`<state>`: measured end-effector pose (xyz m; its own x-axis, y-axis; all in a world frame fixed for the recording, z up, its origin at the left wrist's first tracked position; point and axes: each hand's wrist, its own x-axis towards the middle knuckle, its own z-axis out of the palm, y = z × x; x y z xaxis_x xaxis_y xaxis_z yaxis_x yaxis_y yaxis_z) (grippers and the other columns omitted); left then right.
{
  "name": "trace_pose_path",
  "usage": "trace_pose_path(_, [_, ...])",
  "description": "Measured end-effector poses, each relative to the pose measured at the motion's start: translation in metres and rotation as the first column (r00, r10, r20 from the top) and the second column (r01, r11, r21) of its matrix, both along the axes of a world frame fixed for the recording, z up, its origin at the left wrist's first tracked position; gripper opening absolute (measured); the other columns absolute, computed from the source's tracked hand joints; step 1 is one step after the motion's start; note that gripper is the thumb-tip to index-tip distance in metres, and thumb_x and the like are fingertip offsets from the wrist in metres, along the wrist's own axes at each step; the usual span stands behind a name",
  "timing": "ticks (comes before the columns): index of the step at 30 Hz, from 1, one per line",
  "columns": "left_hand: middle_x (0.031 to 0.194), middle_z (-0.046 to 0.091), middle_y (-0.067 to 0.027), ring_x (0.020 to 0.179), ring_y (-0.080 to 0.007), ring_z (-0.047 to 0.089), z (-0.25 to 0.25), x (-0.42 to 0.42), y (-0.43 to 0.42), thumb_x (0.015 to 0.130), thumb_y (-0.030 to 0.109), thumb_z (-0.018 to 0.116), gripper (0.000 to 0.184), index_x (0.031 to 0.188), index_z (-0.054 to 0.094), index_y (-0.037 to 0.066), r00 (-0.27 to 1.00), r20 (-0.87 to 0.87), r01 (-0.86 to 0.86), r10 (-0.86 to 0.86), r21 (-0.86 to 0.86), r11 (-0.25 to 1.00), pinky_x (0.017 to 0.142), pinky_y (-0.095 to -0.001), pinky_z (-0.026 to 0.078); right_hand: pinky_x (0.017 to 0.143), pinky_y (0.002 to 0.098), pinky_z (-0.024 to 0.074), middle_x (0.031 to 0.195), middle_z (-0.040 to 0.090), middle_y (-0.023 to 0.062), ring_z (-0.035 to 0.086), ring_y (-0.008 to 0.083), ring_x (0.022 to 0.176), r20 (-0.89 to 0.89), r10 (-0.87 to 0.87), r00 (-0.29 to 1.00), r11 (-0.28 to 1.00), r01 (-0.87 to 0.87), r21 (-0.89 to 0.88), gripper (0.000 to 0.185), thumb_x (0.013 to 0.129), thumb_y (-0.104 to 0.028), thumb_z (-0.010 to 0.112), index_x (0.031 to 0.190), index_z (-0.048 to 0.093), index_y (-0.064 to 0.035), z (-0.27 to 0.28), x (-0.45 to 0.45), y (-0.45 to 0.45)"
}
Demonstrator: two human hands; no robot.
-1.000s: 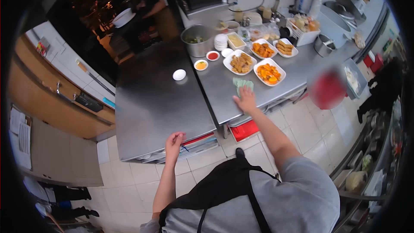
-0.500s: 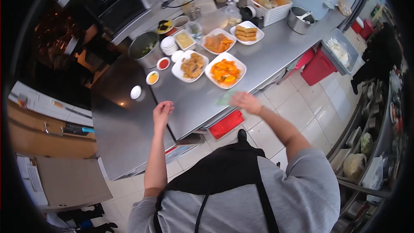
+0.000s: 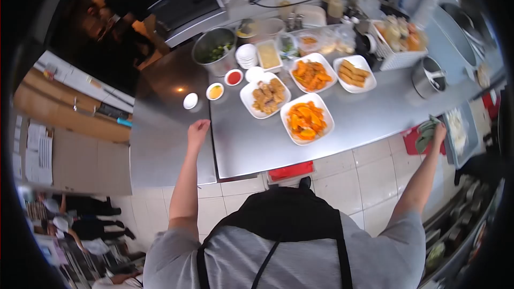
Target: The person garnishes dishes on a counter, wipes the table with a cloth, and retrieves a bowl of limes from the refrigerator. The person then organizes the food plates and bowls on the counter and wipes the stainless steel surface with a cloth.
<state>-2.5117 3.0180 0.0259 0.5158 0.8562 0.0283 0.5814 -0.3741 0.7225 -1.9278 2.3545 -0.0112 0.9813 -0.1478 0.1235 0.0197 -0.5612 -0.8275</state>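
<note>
My right hand [image 3: 439,130] is stretched far out to the right, gripping a crumpled green cloth [image 3: 426,133] beside the counter's front edge. Over the steel counter [image 3: 246,150] on the left, my left hand [image 3: 198,130] has its fingers drawn together, with nothing visible in them. The nearest thing to it is a small white cup [image 3: 190,101]. Cups of yellow sauce [image 3: 215,91] and red sauce [image 3: 234,77] sit farther back. White square bowls hold orange-glazed pieces [image 3: 307,120], browned fried pieces [image 3: 267,97], more orange pieces [image 3: 311,75] and golden rolls [image 3: 353,73].
A metal pot with greens [image 3: 214,53] and stacked white cups [image 3: 246,56] stand at the back. A white basket of sauce bottles [image 3: 401,58] and a steel pot [image 3: 428,77] are to the right. A grey bin [image 3: 461,147] stands below on the right. Other people [image 3: 91,227] are at lower left.
My right hand has swung out to the right with the green cloth, away from the front of the bowls. My left hand stays over the counter, its fingers closer together. The view has shifted.
</note>
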Motion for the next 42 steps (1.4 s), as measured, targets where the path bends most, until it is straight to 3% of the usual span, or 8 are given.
trace_pose_path(3, [0.079,0.063,-0.0124,0.075,-0.0237,0.061,0.003,0.012,0.049,0.073,0.024,0.057,0.025,0.087,0.062,0.003,0.972,-0.167,-0.147,0.164,0.106,0.983,0.067,-0.0334,0.046,0.067,0.0396,0.0451,0.090,0.059,0.0209,0.058,0.0296,0.075,-0.130,0.123,0.984,0.981,-0.101,0.163,0.037,0.078,-0.030,0.045,0.096,0.058,-0.0007,-0.037,0.036,0.039])
trace_pose_path(5, [0.083,0.063,-0.0133,0.077,-0.0259,0.061,-0.008,0.019,0.092,0.073,0.024,0.056,0.027,0.088,0.062,0.003,0.953,-0.199,-0.203,0.229,0.140,0.969,0.069,-0.0354,0.046,0.081,0.0466,0.0396,0.116,0.046,0.0218,0.050,0.0343,0.098,-0.346,0.247,0.905,0.372,-0.419,-0.828,0.046,0.082,-0.034,0.044,0.115,0.045,-0.0013,-0.088,0.047,0.074])
trace_pose_path(8, [0.093,0.060,-0.0165,0.083,-0.0295,0.059,-0.039,0.024,0.155,0.071,0.025,0.055,0.030,0.091,0.060,0.003,0.829,-0.218,-0.421,0.515,0.362,0.832,0.072,-0.0387,0.047,0.095,0.0506,0.0226,0.130,0.031,0.0167,0.027,0.0362,0.120,-0.086,0.237,0.968,0.447,-0.188,-0.874,0.048,0.085,-0.029,0.038,0.126,0.033,-0.0035,-0.047,-0.113,0.194])
trace_pose_path(14, [0.096,0.058,-0.0183,0.081,-0.0300,0.060,-0.088,0.019,0.226,0.072,0.017,0.053,0.024,0.090,0.061,0.004,0.725,-0.286,-0.666,0.627,-0.054,0.744,0.068,-0.0365,0.051,0.099,0.0495,0.0160,0.129,0.033,0.0163,0.025,0.0372,0.120,0.113,0.597,0.794,0.595,-0.344,-0.726,0.044,0.083,-0.017,0.042,0.124,0.035,-0.0030,-0.031,-0.264,0.260])
trace_pose_path(18, [0.070,0.062,-0.0147,0.055,-0.0252,0.062,-0.069,0.021,0.230,0.071,0.002,0.049,0.017,0.075,0.065,0.004,0.866,0.007,-0.500,0.500,-0.033,0.865,0.042,-0.0311,0.052,0.099,0.0493,0.0148,0.129,0.032,0.0160,0.024,0.0370,0.121,0.053,0.611,0.790,0.581,-0.402,-0.707,0.045,0.081,-0.014,0.042,0.123,0.035,-0.0026,-0.026,-0.292,0.276])
trace_pose_path(24, [0.073,0.061,-0.0148,0.067,-0.0270,0.061,-0.004,0.131,0.141,0.057,0.005,0.056,0.023,0.077,0.065,0.008,0.971,-0.238,0.083,-0.037,0.187,0.979,0.062,-0.0342,0.049,0.100,0.0485,0.0114,0.132,0.029,0.0140,0.018,0.0352,0.124,0.064,0.581,0.812,0.587,-0.363,-0.723,0.046,0.082,-0.017,0.039,0.125,0.033,-0.0037,-0.039,-0.288,0.297])
trace_pose_path(26, [0.077,0.061,-0.0153,0.077,-0.0301,0.059,-0.011,0.165,0.108,0.061,0.002,0.053,0.019,0.077,0.062,0.005,0.994,0.066,0.091,-0.090,-0.012,0.996,0.070,-0.0371,0.047,0.100,0.0487,0.0115,0.132,0.029,0.0139,0.018,0.0349,0.124,0.052,0.567,0.822,0.586,-0.358,-0.727,0.046,0.082,-0.018,0.038,0.125,0.033,-0.0033,-0.037,-0.289,0.296])
trace_pose_path(42, [0.075,0.058,-0.0117,0.078,-0.0282,0.053,-0.013,0.222,0.052,0.063,0.004,0.059,0.005,0.063,0.061,0.008,0.998,-0.037,0.063,-0.052,0.394,0.917,0.072,-0.0364,0.043,0.100,0.0485,0.0119,0.130,0.032,0.0144,0.021,0.0349,0.123,0.082,0.536,0.840,0.628,-0.332,-0.704,0.047,0.079,-0.017,0.042,0.124,0.034,-0.0043,-0.026,-0.293,0.301])
